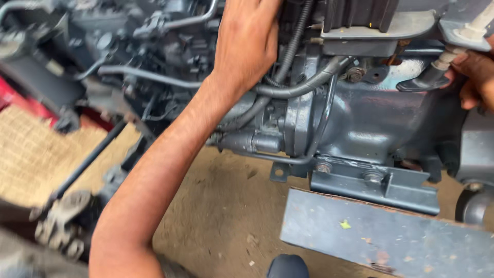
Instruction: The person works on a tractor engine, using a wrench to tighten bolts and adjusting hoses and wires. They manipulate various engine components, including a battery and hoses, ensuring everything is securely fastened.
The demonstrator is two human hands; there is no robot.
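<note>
Engine block [370, 118]: heavy, rigid, oily. Left hand [247, 44] flat against it, fingers spread; right hand [476, 77] grasps pale fitting [446, 57] at its right edge.

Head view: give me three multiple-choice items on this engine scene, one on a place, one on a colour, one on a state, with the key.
1. Where does the left hand rest?
A. on the dirt floor
B. on the engine, by the black hoses
C. on the woven mat

2. What colour is the engine casing?
A. dark blue-grey
B. yellow
C. white

3. How is the left hand posed?
A. clenched around a wrench
B. laid against the engine, no tool showing
C. hanging free in the air

Key: 1 B, the palm lies on the engine beside the hoses. 2 A, the glossy casing is blue-grey. 3 B, the hand presses flat, fingers hidden behind parts. The right hand touches the engine's right edge.
</note>
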